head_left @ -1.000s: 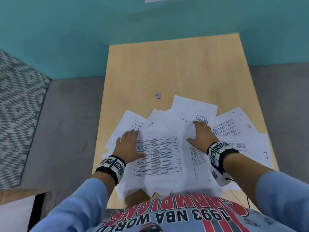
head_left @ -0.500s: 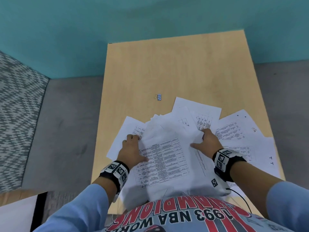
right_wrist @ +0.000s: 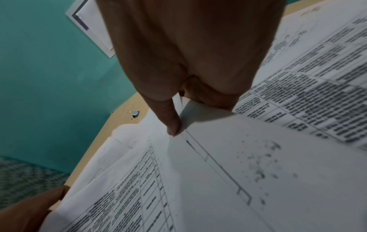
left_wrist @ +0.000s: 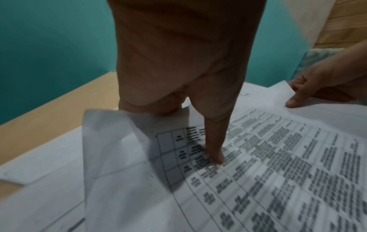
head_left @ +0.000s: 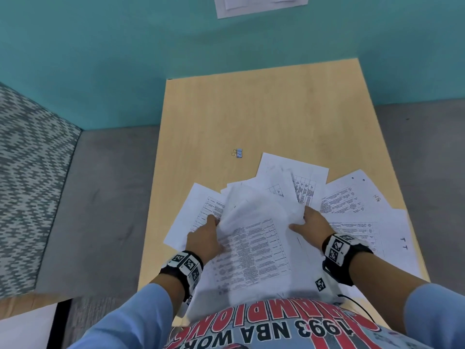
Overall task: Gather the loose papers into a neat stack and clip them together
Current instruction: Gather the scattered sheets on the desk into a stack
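Observation:
Several printed white sheets lie fanned over the near half of a light wooden table [head_left: 251, 109]. My left hand [head_left: 207, 233] and right hand [head_left: 310, 224] grip the two sides of a loose bundle of papers [head_left: 254, 243], raised and crumpled between them. In the left wrist view the thumb [left_wrist: 216, 155] presses on the printed top sheet and the fingers curl under its edge. The right thumb [right_wrist: 171, 120] lies on top too, with the fingers tucked beneath. A small blue binder clip [head_left: 237, 153] [right_wrist: 135, 114] lies alone on the table beyond the papers.
More sheets stay flat on the table: one at the left [head_left: 193, 215], one behind [head_left: 297, 170], some at the right [head_left: 359, 205] reaching the table's right edge. A teal wall with a pinned sheet [head_left: 259, 3] stands behind. A patterned cushion [head_left: 30, 185] sits at the left.
Both hands went from lying flat on the papers to gripping the middle sheets at their sides. The bundle has bunched up and risen off the table.

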{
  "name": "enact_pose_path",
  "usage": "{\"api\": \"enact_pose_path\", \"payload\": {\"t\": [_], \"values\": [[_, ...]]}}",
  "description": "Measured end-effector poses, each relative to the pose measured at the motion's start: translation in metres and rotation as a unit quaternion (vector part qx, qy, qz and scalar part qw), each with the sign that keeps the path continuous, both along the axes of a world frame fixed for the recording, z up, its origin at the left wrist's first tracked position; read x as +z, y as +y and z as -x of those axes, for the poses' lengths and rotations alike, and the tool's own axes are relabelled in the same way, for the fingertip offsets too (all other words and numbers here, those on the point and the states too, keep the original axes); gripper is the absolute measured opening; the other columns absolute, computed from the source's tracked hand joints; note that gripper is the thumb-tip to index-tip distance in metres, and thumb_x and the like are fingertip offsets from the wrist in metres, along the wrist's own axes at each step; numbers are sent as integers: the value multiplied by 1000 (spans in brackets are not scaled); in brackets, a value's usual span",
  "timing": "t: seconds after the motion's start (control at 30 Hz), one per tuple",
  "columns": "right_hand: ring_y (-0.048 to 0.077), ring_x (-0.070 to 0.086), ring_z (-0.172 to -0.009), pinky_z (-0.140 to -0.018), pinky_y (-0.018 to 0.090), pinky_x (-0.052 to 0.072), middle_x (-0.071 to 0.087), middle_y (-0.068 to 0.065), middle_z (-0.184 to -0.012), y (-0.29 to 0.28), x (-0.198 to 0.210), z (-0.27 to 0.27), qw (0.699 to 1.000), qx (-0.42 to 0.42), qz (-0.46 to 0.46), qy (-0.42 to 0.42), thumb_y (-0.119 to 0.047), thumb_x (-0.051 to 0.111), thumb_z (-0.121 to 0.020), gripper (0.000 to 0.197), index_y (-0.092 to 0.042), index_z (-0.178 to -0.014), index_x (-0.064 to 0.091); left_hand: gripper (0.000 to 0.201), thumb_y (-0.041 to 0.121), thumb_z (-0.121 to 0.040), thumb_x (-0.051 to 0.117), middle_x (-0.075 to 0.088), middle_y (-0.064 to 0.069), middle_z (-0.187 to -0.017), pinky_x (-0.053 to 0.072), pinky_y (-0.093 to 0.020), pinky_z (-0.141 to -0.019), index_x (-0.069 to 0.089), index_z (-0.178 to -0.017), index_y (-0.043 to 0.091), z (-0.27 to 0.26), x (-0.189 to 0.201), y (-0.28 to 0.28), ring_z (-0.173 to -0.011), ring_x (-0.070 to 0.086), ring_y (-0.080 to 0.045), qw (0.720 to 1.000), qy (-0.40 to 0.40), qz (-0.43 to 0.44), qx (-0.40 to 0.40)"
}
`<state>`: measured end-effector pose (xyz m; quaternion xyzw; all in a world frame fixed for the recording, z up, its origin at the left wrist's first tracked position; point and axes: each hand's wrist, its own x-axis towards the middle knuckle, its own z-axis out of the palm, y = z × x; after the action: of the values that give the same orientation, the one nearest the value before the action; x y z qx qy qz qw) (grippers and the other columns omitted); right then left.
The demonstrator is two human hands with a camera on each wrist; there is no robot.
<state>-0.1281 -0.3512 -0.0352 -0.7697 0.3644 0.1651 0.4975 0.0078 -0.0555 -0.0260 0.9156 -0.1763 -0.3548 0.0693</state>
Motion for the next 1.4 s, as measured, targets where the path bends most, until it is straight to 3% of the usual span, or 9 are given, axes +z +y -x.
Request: {"api": "enact_pose_path", "payload": {"t": [0.23, 0.33, 0.4, 0.47, 0.57, 0.63, 0.8, 1.13, 1.4], "values": [[27, 68, -113, -95, 34, 52, 74, 12, -124, -13, 2, 20, 1000, -20, -6, -18, -7, 74, -93, 41, -6, -133, 65, 50, 35, -88, 81, 71, 1, -128, 53, -42, -104, 67, -134, 22, -10, 15, 31, -118, 67, -24, 989, 121, 64, 49], [31, 68, -113, -93, 38, 52, 74, 14, -122, -23, 4, 26, 999, -25, 15, -17, -10, 72, -94, 36, -6, -129, 68, 74, 57, -82, 83, 69, -6, -139, 50, -50, -112, 63, -141, 18, -19, 19, 64, -128, 65, -26, 973, 134, 113, 149], [31, 67, -115, -99, 43, 52, 73, 13, -125, -28, 6, 28, 999, -36, 14, -18, -12, 72, -95, 38, -7, -132, 66, 72, 48, -88, 83, 68, -16, -137, 52, -45, -107, 61, -142, 6, -19, 24, 86, -130, 63, -32, 956, 121, 158, 216], [32, 66, -115, -101, 45, 52, 72, 14, -124, -31, 8, 28, 999, -46, 13, -17, -11, 71, -95, 40, -7, -134, 65, 53, 36, -91, 83, 74, -3, -125, 57, -37, -98, 65, -136, 15, -16, 27, 109, -124, 67, -30, 928, 117, 192, 298], [31, 65, -115, -105, 48, 50, 71, 12, -125, -32, 8, 31, 998, -66, -10, -15, -10, 71, -95, 42, -9, -136, 63, 52, 36, -87, 86, 76, -2, -131, 50, -57, -112, 67, -133, 20, -6, 18, 142, -127, 68, -30, 870, 135, 247, 405], [33, 66, -116, -106, 54, 51, 71, 14, -127, -32, 8, 34, 996, -83, -25, -15, -9, 72, -94, 44, -10, -137, 62, 50, 29, -90, 83, 76, -4, -130, 49, -53, -113, 66, -135, 15, 3, 13, 149, -125, 69, -31, 840, 147, 266, 450], [33, 69, -115, -106, 58, 51, 74, 12, -125, -33, 7, 41, 991, -117, -56, -21, -10, 74, -93, 42, -15, -134, 65, 30, 8, -101, 70, 75, -14, -122, 55, -46, -98, 66, -130, 5, 19, 5, 142, -107, 71, -32, 818, 81, 228, 522], [37, 68, -115, -108, 55, 49, 73, 13, -121, -73, 44, 64, 965, -237, -93, -59, -7, 70, -96, 28, -13, -123, 68, 37, 15, -101, 71, 72, -18, -116, 55, -47, -94, 64, -133, -4, 12, 24, 150, -105, 68, -36, 806, -46, 235, 541], [31, 65, -128, -119, 53, 39, 72, 10, -134, -80, 87, 84, 930, -244, -246, -124, -8, 71, -93, 48, -9, -140, 60, 27, 6, -104, 65, 75, -15, -131, 56, -51, -101, 67, -130, 13, 12, 71, 93, -118, 72, -37, 764, 20, 410, 498]]}}
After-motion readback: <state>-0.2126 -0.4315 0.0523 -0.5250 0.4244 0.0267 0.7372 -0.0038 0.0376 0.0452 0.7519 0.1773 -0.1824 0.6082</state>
